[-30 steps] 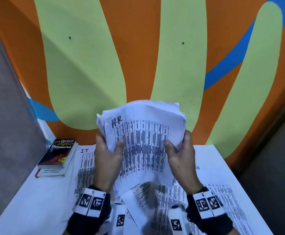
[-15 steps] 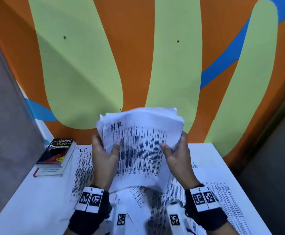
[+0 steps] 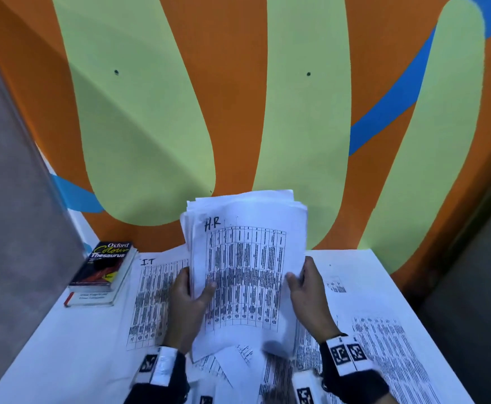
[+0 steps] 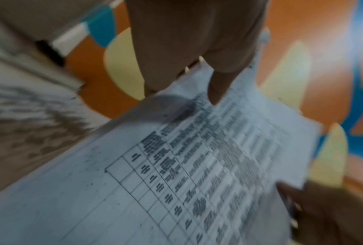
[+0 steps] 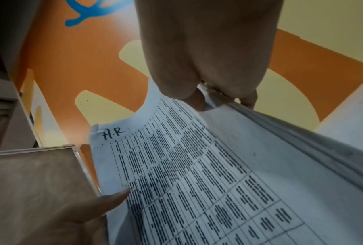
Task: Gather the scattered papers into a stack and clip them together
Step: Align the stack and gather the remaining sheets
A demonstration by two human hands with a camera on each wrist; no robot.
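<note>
— What's behind the desk?
— A wall painted orange with tall pale-green rounded shapes (image 3: 139,118) and a blue curved band (image 3: 384,123); two small dark dots sit on the green.
— And the sides?
— A grey panel (image 3: 11,199) stands left of the white table (image 3: 355,263); grey flooring (image 3: 477,287) lies right.

A stack of papers (image 3: 247,275) stands upright above the middle of a table (image 3: 72,339), with the left hand (image 3: 190,304) gripping its left edge and the right hand (image 3: 308,290) gripping its right edge. More loose sheets (image 3: 156,298) lie flat on the table beneath and to both sides of the stack. Two books (image 3: 104,269), one on top of the other, lie at the far left of the table, and a wall (image 3: 238,97) rises behind its far edge.
</note>
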